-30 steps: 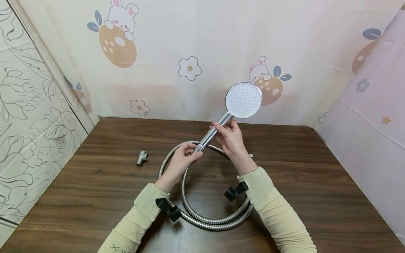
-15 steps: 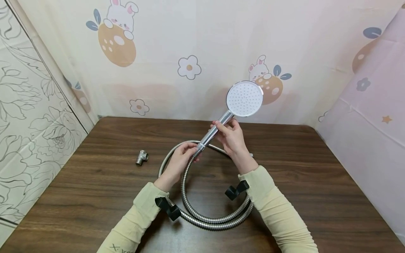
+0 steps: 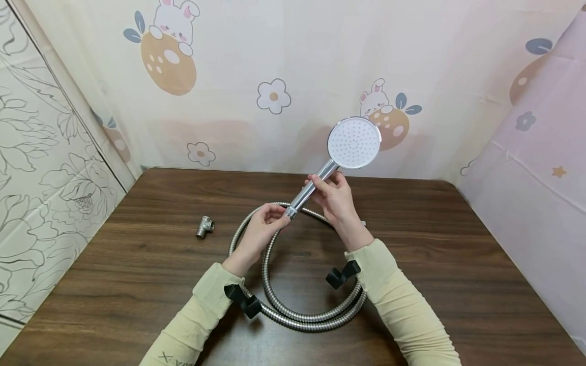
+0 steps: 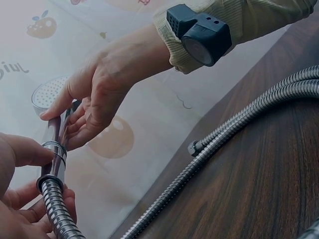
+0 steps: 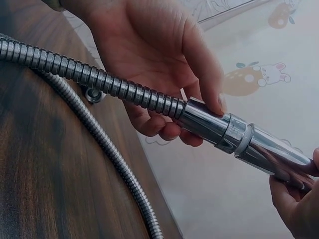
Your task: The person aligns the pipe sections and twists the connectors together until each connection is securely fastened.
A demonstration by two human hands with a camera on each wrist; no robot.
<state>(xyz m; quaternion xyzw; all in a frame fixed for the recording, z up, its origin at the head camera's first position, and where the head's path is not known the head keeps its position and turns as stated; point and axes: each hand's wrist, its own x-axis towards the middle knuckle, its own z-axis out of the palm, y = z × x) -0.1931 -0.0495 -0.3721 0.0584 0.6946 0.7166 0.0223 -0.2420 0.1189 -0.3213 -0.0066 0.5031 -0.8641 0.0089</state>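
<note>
A chrome handheld shower head (image 3: 354, 143) with a white spray face is held up at a slant over the table's back part. My right hand (image 3: 336, 203) grips it by its shiny handle (image 3: 316, 185). Lower down, my left hand (image 3: 258, 231) pinches the smooth metal end nut (image 5: 204, 119) of a shower hose between thumb and fingers. That nut lines up with the handle's lower end, and a thin pale ring (image 5: 244, 141) shows at the joint in the right wrist view. The ribbed steel hose (image 3: 316, 326) runs down from the nut into loose coils on the table.
A small chrome tee fitting (image 3: 205, 227) lies on the brown wooden table (image 3: 137, 284), left of the coils. The hose's other end (image 4: 195, 148) lies behind the right forearm. A patterned curtain (image 3: 293, 46) hangs at the table's back edge.
My left thumb lifted away from the hose nut half a second ago and now presses on it again. The shower head rose slightly; my right hand keeps its hold.
</note>
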